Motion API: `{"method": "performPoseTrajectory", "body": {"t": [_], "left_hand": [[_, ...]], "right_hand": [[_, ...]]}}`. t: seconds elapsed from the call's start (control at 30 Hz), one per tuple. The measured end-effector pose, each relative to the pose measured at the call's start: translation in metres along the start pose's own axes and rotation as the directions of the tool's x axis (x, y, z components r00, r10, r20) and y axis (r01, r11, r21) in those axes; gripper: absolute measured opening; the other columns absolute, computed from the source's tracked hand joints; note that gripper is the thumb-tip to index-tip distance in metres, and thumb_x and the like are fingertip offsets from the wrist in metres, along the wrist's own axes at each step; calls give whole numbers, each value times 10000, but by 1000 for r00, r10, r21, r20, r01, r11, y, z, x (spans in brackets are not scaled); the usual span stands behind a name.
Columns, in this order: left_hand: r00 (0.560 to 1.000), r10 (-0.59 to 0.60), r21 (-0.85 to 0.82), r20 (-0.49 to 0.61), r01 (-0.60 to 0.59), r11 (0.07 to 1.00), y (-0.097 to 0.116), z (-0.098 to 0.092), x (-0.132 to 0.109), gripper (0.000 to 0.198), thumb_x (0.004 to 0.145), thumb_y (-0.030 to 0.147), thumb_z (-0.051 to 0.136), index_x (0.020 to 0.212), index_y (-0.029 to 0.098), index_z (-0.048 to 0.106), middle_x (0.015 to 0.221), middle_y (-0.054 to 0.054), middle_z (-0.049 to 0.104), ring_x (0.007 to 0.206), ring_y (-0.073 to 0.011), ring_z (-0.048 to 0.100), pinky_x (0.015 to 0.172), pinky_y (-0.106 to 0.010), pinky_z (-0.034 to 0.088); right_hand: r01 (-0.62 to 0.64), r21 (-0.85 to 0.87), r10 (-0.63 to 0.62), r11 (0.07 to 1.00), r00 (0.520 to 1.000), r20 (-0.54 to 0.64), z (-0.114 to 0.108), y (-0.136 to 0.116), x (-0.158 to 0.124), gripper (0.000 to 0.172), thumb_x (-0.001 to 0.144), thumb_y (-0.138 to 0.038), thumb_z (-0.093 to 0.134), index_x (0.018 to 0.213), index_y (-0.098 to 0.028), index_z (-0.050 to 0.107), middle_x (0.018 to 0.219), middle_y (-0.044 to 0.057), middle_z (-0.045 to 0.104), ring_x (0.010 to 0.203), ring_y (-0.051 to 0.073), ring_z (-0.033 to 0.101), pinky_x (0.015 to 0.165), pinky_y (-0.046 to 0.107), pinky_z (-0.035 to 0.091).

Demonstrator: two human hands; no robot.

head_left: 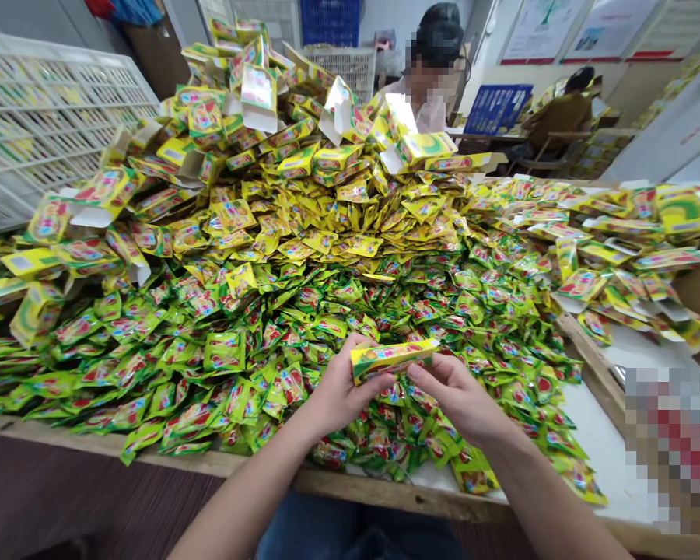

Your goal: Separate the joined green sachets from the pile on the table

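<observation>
Both my hands hold one small yellow carton (pixel 392 358) above the near edge of the table. My left hand (pixel 344 389) grips its left end, thumb along the front. My right hand (pixel 452 393) pinches its right end with the fingertips. Under the hands lies a deep spread of green sachets (pixel 303 334). Behind them sits a band of yellow sachets (pixel 303 225), and further back a heap of open yellow cartons (pixel 292 117).
The wooden table edge (pixel 350 486) runs across the front. More flat cartons (pixel 612 241) lie at the right. White plastic crates (pixel 47 109) stand at the left. A person (pixel 435 70) sits across the table, another person (pixel 565 113) further back right.
</observation>
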State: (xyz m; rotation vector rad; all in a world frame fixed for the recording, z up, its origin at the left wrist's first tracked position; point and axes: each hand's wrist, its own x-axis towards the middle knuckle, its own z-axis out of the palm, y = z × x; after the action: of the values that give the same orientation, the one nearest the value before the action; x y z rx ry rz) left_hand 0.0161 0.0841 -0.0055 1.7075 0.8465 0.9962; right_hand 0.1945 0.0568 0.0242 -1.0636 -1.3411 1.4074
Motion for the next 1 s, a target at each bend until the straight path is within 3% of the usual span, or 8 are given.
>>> {"method": "performPoseTrajectory", "body": {"t": [0.1, 0.23, 0.43, 0.63, 0.73, 0.83, 0.93, 1.0], "left_hand": [[998, 50, 126, -33, -45, 991, -1, -3, 3, 346, 779, 485, 618, 940, 201, 503, 928, -46, 587, 845, -184, 588, 742, -291, 480], [990, 43, 200, -133, -15, 980, 1, -1, 3, 357, 759, 442, 645, 963, 208, 468, 871, -21, 595, 777, -173, 586, 711, -284, 467], [975, -36, -21, -219, 32, 999, 8, 6, 1, 246, 805, 402, 587, 898, 212, 461, 714, 46, 552, 621, -109, 526, 593, -212, 425], [972, -190, -69, -141, 182, 981, 8, -3, 3, 317, 696, 343, 696, 893, 186, 504, 756, 27, 587, 683, -121, 565, 655, -224, 452], [965, -203, -109, -167, 186, 976, 9, -2, 3, 335, 663, 333, 719, 872, 181, 507, 741, 23, 598, 675, -125, 580, 659, -232, 464], [954, -193, -182, -229, 152, 971, 10, 2, 3, 336, 663, 350, 709, 858, 188, 488, 723, 25, 598, 645, -125, 584, 629, -233, 470], [939, -153, -184, -308, 99, 978, 12, 4, 2, 335, 660, 374, 705, 839, 192, 488, 714, 26, 595, 644, -128, 586, 630, -237, 475], [941, -135, -166, -311, 86, 982, 13, 4, 1, 334, 661, 390, 702, 827, 192, 490, 709, 25, 595, 647, -129, 585, 627, -234, 472]], "right_hand": [[-30, -26, 30, 999, 1000, -4, -3, 0, -1, 326, 737, -494, 680, 917, -225, 722, 903, 32, 739, 880, 198, 658, 855, 337, 495], [-26, -78, 26, 997, 1000, -1, -2, 5, 1, 371, 738, -543, 650, 894, -212, 716, 848, 32, 726, 876, 208, 648, 845, 355, 496], [116, -301, -198, 946, 946, -255, 4, 15, 3, 290, 775, -458, 635, 741, -175, 691, 765, 48, 682, 744, 196, 609, 707, 316, 493], [135, -443, -169, 886, 985, -38, 0, 18, 2, 329, 820, -466, 570, 694, -198, 713, 759, 50, 689, 802, 216, 593, 762, 353, 472], [129, -446, -151, 886, 988, -16, 3, 18, 2, 363, 834, -458, 543, 629, -192, 683, 639, 25, 641, 665, 175, 564, 663, 317, 477], [134, -338, -215, 932, 953, -214, 9, 16, 3, 281, 784, -432, 619, 655, -183, 646, 629, 14, 620, 604, 157, 569, 584, 286, 486], [213, -280, -327, 936, 820, -470, 13, 14, 3, 322, 657, -367, 763, 899, -213, 617, 757, 7, 634, 687, 158, 605, 654, 284, 517], [181, -200, -254, 963, 860, -443, 16, 12, 2, 482, 595, -376, 804, 997, -223, 588, 808, 10, 642, 676, 152, 617, 617, 272, 528]]}}
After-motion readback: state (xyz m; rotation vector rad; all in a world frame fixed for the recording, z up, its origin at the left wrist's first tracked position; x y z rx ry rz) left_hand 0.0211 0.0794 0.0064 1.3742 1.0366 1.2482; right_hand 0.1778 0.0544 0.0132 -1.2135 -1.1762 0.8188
